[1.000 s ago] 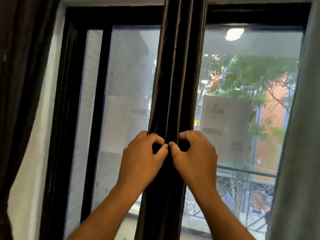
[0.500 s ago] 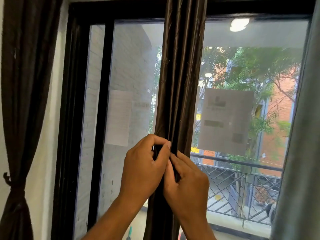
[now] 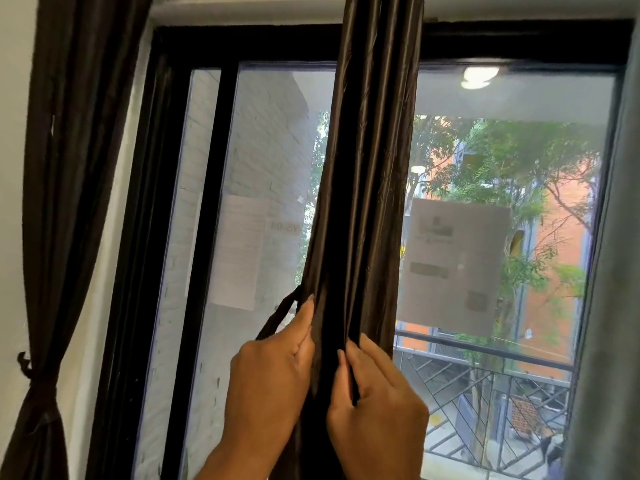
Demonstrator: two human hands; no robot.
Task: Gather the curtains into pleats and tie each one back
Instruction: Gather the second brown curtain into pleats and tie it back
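A dark brown satin curtain (image 3: 367,174) hangs gathered into narrow pleats down the middle of the window. My left hand (image 3: 270,372) holds its left edge, fingers pointing up along the folds. A thin dark tie strap (image 3: 278,315) loops out to the left just above that hand. My right hand (image 3: 377,400) pinches a fold on the curtain's right side, slightly lower. A second brown curtain (image 3: 65,168) hangs at the far left, cinched by a knotted tie (image 3: 31,370).
The black window frame (image 3: 214,209) stands behind the curtains, with glass showing a balcony railing (image 3: 485,375) and trees outside. A grey curtain (image 3: 613,306) runs down the right edge. White wall lies between the left curtain and the frame.
My hands have separated a little and slid lower on the pleats. A tie strap now shows beside my left hand. The camera has tilted up and left, showing more of the tied left curtain.
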